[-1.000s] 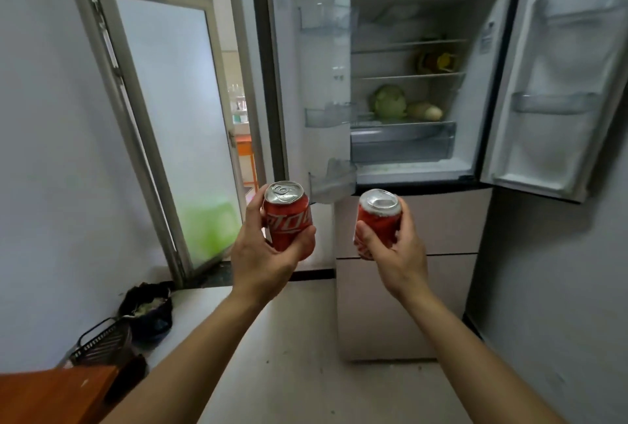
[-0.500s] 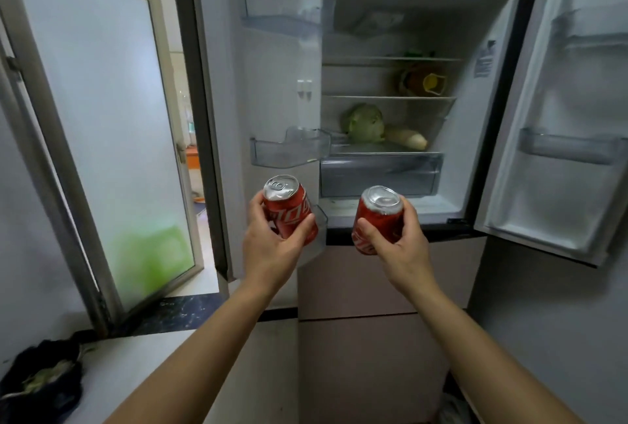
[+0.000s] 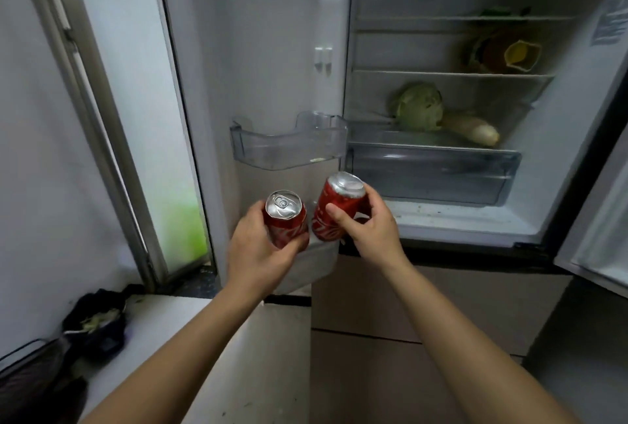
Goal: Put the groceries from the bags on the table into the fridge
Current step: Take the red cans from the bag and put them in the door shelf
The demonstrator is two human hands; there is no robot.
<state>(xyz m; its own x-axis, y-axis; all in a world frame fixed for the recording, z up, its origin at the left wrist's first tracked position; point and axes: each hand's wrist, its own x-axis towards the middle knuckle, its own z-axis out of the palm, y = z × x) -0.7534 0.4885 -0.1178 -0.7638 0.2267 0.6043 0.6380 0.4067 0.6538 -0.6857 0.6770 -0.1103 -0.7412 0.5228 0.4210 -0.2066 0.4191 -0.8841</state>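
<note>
head cam | faces fwd+down | near open fridge (image 3: pixel 458 219) | single view

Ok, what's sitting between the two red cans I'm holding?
Nothing. The head view shows a narrow bare gap between the left can and the tilted right can; only the lower door bin shows behind it.

Dim, soft light here, brightest through the frosted door (image 3: pixel 129 117) on the left. The fridge (image 3: pixel 458 219) interior looks murky and grainy, upper shelves (image 3: pixel 441 74) in shadow. Pale gleam on the left can (image 3: pixel 284 211) and right can (image 3: pixel 343 189). Edges bow outward, and everything's slightly soft.
</note>
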